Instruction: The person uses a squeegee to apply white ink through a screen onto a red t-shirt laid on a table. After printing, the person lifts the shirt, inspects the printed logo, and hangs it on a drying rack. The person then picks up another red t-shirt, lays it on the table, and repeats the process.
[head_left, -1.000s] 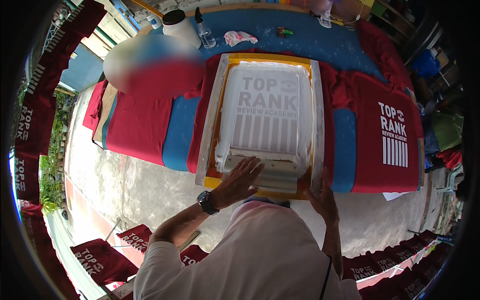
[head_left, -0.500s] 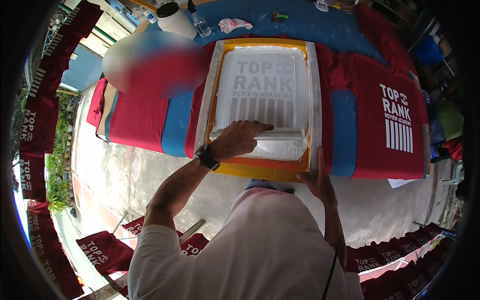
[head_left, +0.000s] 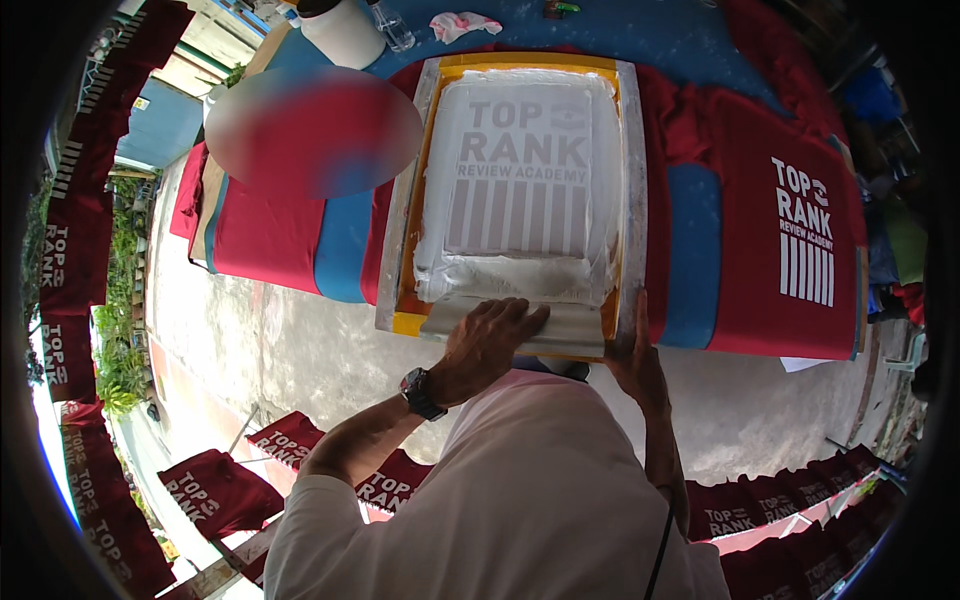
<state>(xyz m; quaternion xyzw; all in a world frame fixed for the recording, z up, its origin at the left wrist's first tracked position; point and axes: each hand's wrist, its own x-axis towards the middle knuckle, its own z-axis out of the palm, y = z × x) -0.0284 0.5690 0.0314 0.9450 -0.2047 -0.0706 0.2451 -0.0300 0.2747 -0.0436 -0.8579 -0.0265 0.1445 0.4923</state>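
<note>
A screen-printing frame (head_left: pixel 631 190) lies in front of me over a dark red shirt on the blue table. Its mesh is smeared with white ink (head_left: pixel 515 273), and a design of letters and stripes shows through. My left hand (head_left: pixel 487 340), with a watch on the wrist, is closed around a long pale squeegee (head_left: pixel 567 327). The squeegee lies across the frame's near end, just below a thick ridge of ink. My right hand (head_left: pixel 637 372) grips the frame's near right corner; part of its fingers is hidden.
A printed dark red shirt (head_left: pixel 745 240) lies flat to the right, another red shirt (head_left: pixel 268 235) to the left. At the back of the blue table (head_left: pixel 590 32) are a white tub (head_left: pixel 342 35), a clear bottle (head_left: pixel 393 28) and a stained cloth (head_left: pixel 464 26). Printed shirts (head_left: pixel 215 492) hang around me.
My left hand has drawn the squeegee toward me, from the lower part of the mesh to the frame's near end. The squeegee is tilted flatter. My right hand still holds the corner.
</note>
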